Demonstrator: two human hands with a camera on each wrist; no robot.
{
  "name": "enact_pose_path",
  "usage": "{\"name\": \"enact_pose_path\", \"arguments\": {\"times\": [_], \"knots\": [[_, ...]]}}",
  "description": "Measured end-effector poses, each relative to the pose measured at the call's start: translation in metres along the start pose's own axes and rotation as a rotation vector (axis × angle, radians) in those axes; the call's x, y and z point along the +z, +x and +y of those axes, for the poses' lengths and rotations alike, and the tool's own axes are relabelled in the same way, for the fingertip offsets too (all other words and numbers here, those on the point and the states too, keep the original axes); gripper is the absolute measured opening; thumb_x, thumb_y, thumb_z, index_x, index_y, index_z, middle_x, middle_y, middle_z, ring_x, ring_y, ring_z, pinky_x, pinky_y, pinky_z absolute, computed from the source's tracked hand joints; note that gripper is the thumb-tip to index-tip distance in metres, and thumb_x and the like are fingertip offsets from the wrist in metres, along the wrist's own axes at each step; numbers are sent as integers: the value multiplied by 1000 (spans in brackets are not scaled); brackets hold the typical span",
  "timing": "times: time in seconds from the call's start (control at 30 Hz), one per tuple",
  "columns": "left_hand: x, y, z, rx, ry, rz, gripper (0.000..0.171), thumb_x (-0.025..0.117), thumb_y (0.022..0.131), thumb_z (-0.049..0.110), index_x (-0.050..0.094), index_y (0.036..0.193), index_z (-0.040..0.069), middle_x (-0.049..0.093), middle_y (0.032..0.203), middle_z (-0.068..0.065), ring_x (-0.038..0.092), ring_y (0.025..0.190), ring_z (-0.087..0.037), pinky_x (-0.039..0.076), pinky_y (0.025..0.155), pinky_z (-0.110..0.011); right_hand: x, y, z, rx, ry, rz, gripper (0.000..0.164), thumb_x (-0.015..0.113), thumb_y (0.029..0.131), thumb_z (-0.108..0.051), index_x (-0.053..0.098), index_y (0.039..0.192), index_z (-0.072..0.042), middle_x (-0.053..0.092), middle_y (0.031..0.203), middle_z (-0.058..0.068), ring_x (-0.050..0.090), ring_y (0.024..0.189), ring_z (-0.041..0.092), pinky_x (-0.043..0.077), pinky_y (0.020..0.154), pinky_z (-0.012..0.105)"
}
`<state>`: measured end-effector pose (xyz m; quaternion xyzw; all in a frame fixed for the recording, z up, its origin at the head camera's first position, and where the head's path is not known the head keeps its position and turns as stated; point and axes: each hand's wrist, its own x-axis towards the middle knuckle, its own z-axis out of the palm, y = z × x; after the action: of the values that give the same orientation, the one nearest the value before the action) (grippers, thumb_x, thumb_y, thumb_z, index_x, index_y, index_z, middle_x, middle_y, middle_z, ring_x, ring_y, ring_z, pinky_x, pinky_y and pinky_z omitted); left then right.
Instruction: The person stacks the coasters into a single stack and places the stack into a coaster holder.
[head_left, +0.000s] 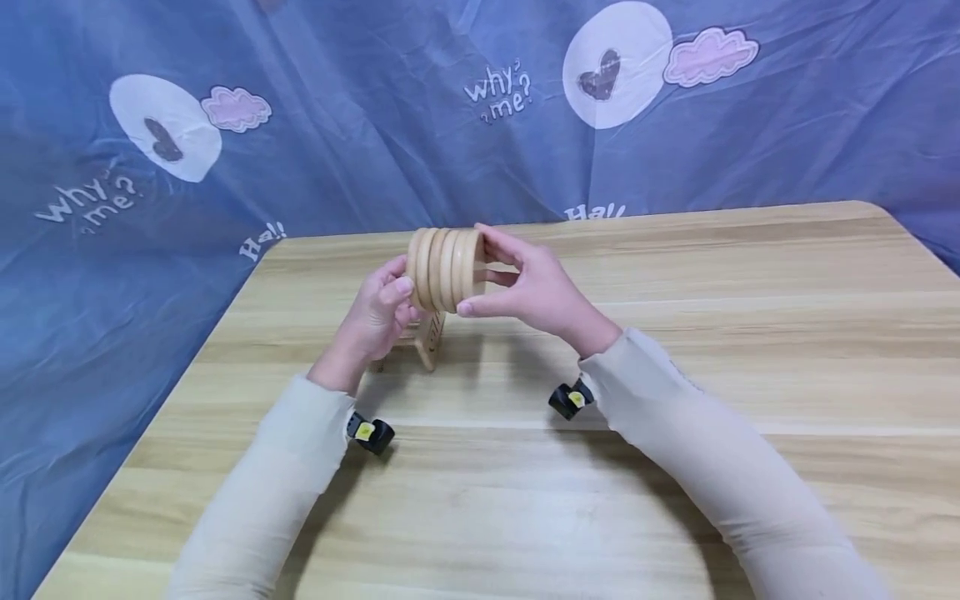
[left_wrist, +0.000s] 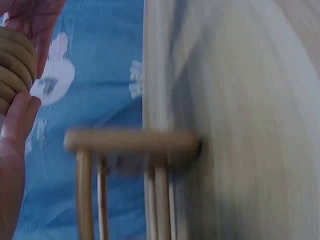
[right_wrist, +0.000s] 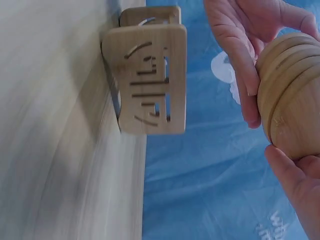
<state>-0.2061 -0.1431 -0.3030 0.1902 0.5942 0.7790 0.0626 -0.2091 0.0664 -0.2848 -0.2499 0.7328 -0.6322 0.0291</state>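
Observation:
Several round, pale wooden coasters (head_left: pixel 446 271) are held face to face in a sideways stack above the table. The left hand (head_left: pixel 378 310) grips the stack's left end, with its thumb over the near side. At the opposite end, the right hand (head_left: pixel 534 285) holds the outermost coaster, thumb at the lower edge and fingers at the upper edge. Below and behind the left hand stands a small wooden rack (head_left: pixel 429 337), partly hidden in the head view. The right wrist view shows a cut-out character in the rack's end panel (right_wrist: pixel 150 82); its bars (left_wrist: pixel 85 195) appear in the left wrist view.
The light wood-grain table (head_left: pixel 480 508) extends around both forearms. A blue printed cloth (head_left: pixel 390 108) hangs behind its far edge and along the left side. Small black cameras (head_left: pixel 373 433) sit on both wrists.

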Motion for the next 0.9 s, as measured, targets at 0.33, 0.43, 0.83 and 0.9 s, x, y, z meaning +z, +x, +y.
{"name": "enact_pose_path", "arguments": {"times": [0.33,0.43,0.83,0.9], "knots": [[-39,-11,12,42,50,-94,44,53,75,12,50,118,4,66,94,-3,63,84,-12,55,73,-24,31,20,5,-6,-27,-43,98,86,62,-13,31,143,-4,46,140,8,49,121,15,45,96,24],[-48,-15,12,50,45,-121,44,47,74,6,52,118,8,65,99,-3,63,89,-12,55,78,-25,39,24,8,-16,-40,-54,99,86,61,-14,31,142,-2,45,140,10,49,122,16,44,97,24],[-73,-9,6,-21,329,-178,54,67,64,-7,46,112,6,62,97,-2,61,85,-14,54,77,-25,58,35,10,-142,-377,-100,99,88,58,-28,37,141,-11,50,135,6,50,113,16,46,91,27],[-75,-7,8,17,342,-173,53,66,62,-8,48,110,8,62,95,-2,62,84,-14,54,75,-25,59,38,8,-167,-372,-104,98,88,58,-26,38,140,-10,51,133,7,51,111,16,47,89,26]]}}
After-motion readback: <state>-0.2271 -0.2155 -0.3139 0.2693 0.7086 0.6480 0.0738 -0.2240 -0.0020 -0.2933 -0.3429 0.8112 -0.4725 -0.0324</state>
